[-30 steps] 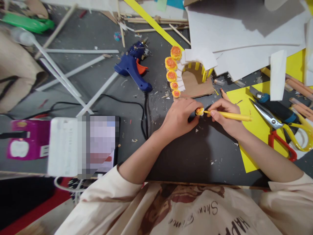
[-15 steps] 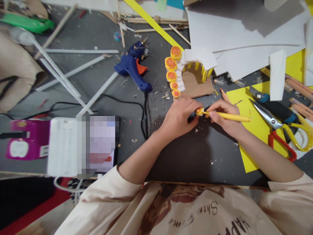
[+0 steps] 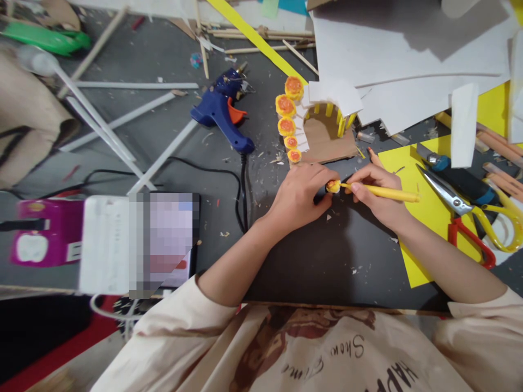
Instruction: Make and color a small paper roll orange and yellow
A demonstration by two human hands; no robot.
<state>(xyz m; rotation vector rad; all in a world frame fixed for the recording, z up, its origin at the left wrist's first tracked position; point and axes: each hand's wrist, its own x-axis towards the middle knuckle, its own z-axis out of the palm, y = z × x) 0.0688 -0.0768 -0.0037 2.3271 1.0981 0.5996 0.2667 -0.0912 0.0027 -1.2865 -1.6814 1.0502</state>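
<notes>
Between the thumb and fingers of my left hand (image 3: 304,193) is a small yellow and orange piece (image 3: 333,187) with some white at its lower edge. My right hand (image 3: 376,193) grips a yellow pen (image 3: 390,194), whose thin tip points left and meets the small piece or lies very close to it. Just beyond my hands stands a cardboard model (image 3: 327,133) with white paper pieces and short yellow posts around an arch. Several yellow and orange discs (image 3: 286,127) line its left side.
A blue glue gun (image 3: 223,109) with its cord lies left of the model. Scissors (image 3: 457,204) and a cutter (image 3: 461,177) rest on yellow paper (image 3: 412,239) at right. A phone (image 3: 171,234) and a purple box (image 3: 49,231) are at left.
The pen and the fingers of my right hand have shifted very slightly. My left hand still holds the small piece in the same place.
</notes>
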